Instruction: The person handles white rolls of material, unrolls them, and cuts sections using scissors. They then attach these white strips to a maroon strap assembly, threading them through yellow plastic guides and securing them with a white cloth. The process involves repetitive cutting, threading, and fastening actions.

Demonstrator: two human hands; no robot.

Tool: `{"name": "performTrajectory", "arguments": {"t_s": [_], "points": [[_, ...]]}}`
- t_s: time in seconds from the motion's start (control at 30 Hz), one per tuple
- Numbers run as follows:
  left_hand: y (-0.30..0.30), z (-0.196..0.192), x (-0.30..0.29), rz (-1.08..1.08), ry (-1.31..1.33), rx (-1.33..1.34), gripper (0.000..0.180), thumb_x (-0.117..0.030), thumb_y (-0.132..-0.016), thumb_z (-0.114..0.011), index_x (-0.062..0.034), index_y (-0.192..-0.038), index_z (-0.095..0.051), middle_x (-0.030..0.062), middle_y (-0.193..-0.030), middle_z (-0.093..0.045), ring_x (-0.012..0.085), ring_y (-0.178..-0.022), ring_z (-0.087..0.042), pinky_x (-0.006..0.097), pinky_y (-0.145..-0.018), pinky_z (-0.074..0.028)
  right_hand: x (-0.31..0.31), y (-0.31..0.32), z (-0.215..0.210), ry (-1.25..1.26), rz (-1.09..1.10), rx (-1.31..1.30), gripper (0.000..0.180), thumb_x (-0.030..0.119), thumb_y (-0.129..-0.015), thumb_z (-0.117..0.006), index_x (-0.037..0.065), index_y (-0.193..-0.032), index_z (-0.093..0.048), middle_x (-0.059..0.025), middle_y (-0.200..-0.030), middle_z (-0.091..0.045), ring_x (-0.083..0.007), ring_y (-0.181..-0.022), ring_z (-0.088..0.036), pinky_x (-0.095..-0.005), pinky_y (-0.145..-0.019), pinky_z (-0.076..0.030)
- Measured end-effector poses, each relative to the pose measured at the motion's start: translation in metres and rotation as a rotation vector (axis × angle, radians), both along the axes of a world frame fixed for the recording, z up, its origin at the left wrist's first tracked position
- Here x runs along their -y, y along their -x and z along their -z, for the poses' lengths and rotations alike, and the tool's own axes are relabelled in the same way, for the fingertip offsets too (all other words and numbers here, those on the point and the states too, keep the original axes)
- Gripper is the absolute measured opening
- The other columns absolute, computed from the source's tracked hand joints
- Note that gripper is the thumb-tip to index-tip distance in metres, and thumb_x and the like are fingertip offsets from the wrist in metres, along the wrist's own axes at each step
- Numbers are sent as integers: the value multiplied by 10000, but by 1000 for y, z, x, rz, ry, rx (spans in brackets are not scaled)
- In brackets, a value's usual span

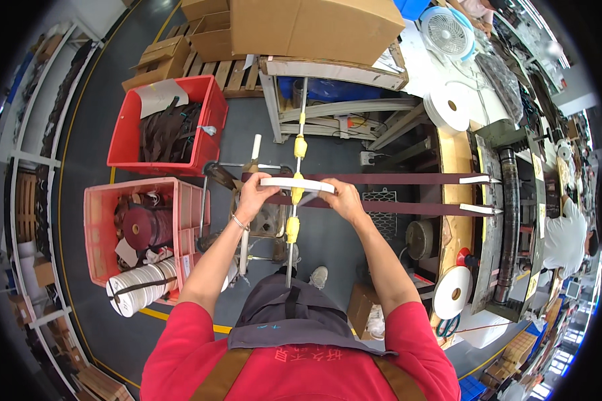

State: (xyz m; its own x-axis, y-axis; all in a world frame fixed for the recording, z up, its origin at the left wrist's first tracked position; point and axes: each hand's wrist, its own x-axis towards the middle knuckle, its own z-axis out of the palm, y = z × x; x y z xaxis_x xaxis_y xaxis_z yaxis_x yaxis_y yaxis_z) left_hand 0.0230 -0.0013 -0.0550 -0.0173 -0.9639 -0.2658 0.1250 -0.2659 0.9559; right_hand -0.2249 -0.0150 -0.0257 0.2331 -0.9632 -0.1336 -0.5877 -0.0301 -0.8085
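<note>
A white disc-shaped reel (284,182), seen nearly edge-on, is gripped at opposite rims by both my hands. My left hand (253,195) has its fingers round the left side; my right hand (347,200) pinches the right side. Through or just beside the reel's middle runs a thin metal rod (303,100), which carries several yellow fittings (299,146). Behind and below the reel, two dark maroon straps (401,178) stretch rightward toward a machine with a dark roller (507,220). Exactly how the reel sits on the rod is hidden.
Two red crates (211,144) holding straps and rolls stand at left. Cardboard boxes (314,30) rest on a bench at the back. More white reels (453,292) and a fan (446,30) are at right. Another person (566,237) is at far right.
</note>
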Motion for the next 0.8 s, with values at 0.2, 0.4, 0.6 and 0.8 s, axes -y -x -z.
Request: {"name": "performTrajectory", "arguments": {"t_s": [0.2, 0.4, 0.6, 0.8], "points": [[10, 6, 48, -2, 139, 162, 275, 6, -733, -641, -46, -968, -510, 11, -849, -568, 81, -771, -541, 213, -669, -459, 26, 9, 19, -104, 259, -112, 480, 237, -709, -629, 90, -1150, -509, -178, -931, -614, -324, -888, -586, -397, -770, -452], [-19, 7, 65, 0, 499, 761, 417, 29, -716, -554, 1, -1119, -449, 90, -1082, -495, 157, -842, -550, 271, -749, -452, -42, 44, 43, -213, 669, 528, 210, 219, -713, -654, 11, -714, -634, -44, -646, -612, -112, -591, -539, -264, -561, -438], [85, -64, 29, -217, 597, 606, 254, 21, -776, -502, 11, -1030, -515, 79, -899, -580, 132, -770, -555, 263, -714, -461, -218, 115, -9, -551, 1025, 803, 486, 415, -831, -537, 113, -474, -406, 27, -418, -357, -80, -353, -298, -235, -348, -228], [313, -98, -90, 885, 1120, 383, 260, -34, -645, -592, -42, -905, -589, 118, -874, -606, 276, -830, -582, 358, -744, -468, -334, 135, -18, -650, 1184, 1089, 152, 198, -837, -521, 52, -795, -526, 44, -455, -362, -62, -333, -295, -230, -327, -234]]}}
